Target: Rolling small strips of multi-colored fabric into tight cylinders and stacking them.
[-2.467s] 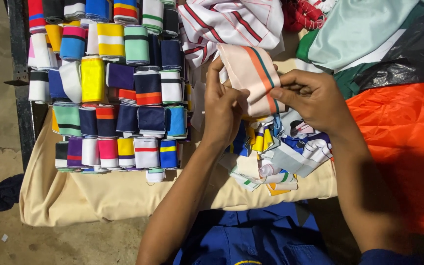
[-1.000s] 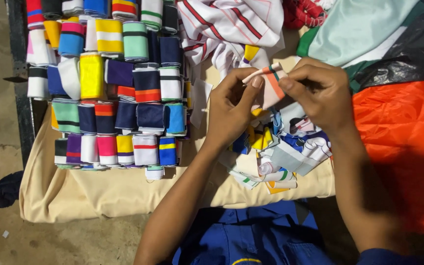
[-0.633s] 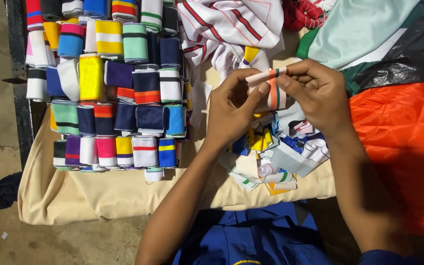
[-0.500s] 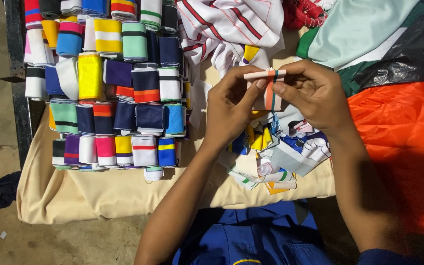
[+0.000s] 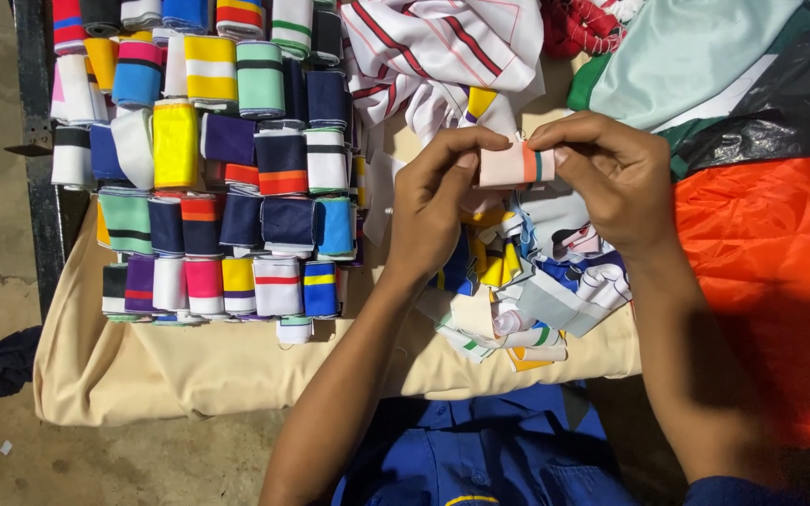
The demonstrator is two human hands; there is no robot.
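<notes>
Fingers (image 5: 480, 153) of both hands pinch shut on a small folded striped fabric strip (image 5: 516, 164), one at each end.

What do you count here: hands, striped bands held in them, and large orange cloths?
hands: 2, the left hand and the right hand
band held between them: 1
orange cloth: 1
Total: 4
</notes>
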